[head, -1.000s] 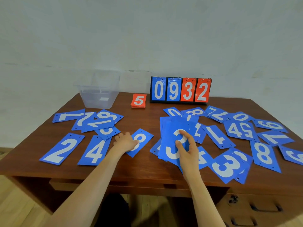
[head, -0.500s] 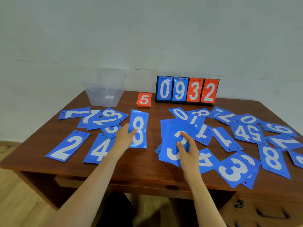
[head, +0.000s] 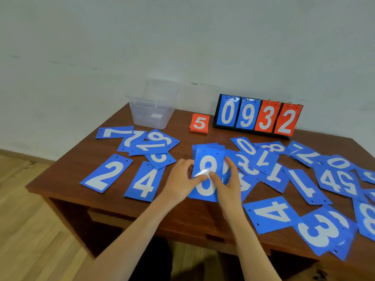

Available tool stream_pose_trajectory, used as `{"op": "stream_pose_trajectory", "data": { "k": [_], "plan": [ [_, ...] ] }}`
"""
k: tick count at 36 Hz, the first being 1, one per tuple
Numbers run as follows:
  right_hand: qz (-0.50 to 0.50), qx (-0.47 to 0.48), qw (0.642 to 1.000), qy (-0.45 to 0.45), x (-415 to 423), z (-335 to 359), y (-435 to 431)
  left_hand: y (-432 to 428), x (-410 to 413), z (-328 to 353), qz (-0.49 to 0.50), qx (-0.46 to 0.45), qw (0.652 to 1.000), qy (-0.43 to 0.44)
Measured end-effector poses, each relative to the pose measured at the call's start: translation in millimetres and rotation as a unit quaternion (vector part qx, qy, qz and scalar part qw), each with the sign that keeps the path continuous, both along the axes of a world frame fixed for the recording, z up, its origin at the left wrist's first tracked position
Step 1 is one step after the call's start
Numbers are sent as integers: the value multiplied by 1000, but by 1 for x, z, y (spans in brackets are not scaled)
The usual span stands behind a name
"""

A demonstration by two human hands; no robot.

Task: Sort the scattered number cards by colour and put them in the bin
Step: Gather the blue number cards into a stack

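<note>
Since half a second ago the left hand has carried the 8 card over to the stack that the right hand held, and the card now lies face up on top of it. Both hands meet there, near the front middle of the table. On the left, the grip is closed on the 8 card, with the thumb on its face and curled fingers at its left edge. On the right, the grip is closed round the stack, with the thumb pressing the card's face beside the other thumb and fingers curled along the right side. All cards in the stack are blue, and their top corners fan out slightly behind the 8. Left of the hands a 2 and a 4 lie flat side by side, with a 7 and a small overlapping heap behind them. To the right, many more blue cards lie scattered and overlapping, among them a 0, a 1, a second 4 and a 3 by the front edge. At the back left stands the clear bin, and I cannot tell whether any cards are inside. Just right of it sits a neat red pile showing a 5, and beside that a scoreboard reads 0932.
</note>
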State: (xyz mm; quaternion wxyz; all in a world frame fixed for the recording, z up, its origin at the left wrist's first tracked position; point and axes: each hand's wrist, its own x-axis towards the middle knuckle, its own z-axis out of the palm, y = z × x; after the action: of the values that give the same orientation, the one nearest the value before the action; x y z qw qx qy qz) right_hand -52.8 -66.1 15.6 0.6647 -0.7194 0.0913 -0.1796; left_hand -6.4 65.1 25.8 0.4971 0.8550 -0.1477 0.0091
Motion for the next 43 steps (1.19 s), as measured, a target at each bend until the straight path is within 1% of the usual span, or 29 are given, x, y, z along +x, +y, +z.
{"op": "stream_pose_trajectory", "data": {
  "k": [2, 5, 8, 10, 13, 16, 20, 23, 25, 29, 34, 37, 39, 40, 41, 43],
  "plan": [
    [12, -9, 1000, -10, 7, 0, 7, 12, 16, 0, 16, 26, 1000, -3],
    [19, 3, 1000, 8, 20, 2, 19, 40, 48, 1, 90, 42, 995, 13],
    [8, 8, 999, 42, 33, 1, 28, 72, 86, -7, 122, 139, 983, 14],
    [1, 18, 998, 56, 39, -3, 31, 88, 109, -13, 115, 213, 970, 16],
    [-9, 21, 997, 73, 47, -6, 33, 102, 134, -21, 74, 311, 947, 26],
    [-19, 33, 996, 82, 51, -8, 32, 108, 150, -30, 21, 420, 907, 1],
    [-24, 33, 995, 89, 52, -9, 28, 105, 152, -35, 1, 489, 868, -83],
    [-25, 37, 995, 94, 52, -10, 26, 105, 151, -33, -7, 523, 845, -113],
    [-25, 42, 995, 92, 51, -9, 26, 108, 152, -32, -14, 534, 837, -115],
    [-28, 60, 994, 86, 46, -7, 26, 108, 153, -25, -61, 512, 852, -95],
    [-35, 67, 994, 76, 36, -5, 23, 95, 141, -12, -86, 565, 815, -91],
    [-36, 66, 994, 73, 30, -2, 19, 89, 131, -3, -51, 569, 813, -114],
    [-33, 64, 995, 72, 25, -2, 15, 85, 124, 2, -11, 541, 827, -149],
    [-33, 66, 995, 72, 23, -2, 13, 83, 121, 4, 12, 512, 842, -168],
    [-33, 68, 995, 72, 21, -3, 11, 82, 117, 7, 38, 467, 862, -193],
    [-37, 73, 994, 74, 16, -4, 6, 77, 106, 11, 83, 328, 903, -266]
  ]
}}
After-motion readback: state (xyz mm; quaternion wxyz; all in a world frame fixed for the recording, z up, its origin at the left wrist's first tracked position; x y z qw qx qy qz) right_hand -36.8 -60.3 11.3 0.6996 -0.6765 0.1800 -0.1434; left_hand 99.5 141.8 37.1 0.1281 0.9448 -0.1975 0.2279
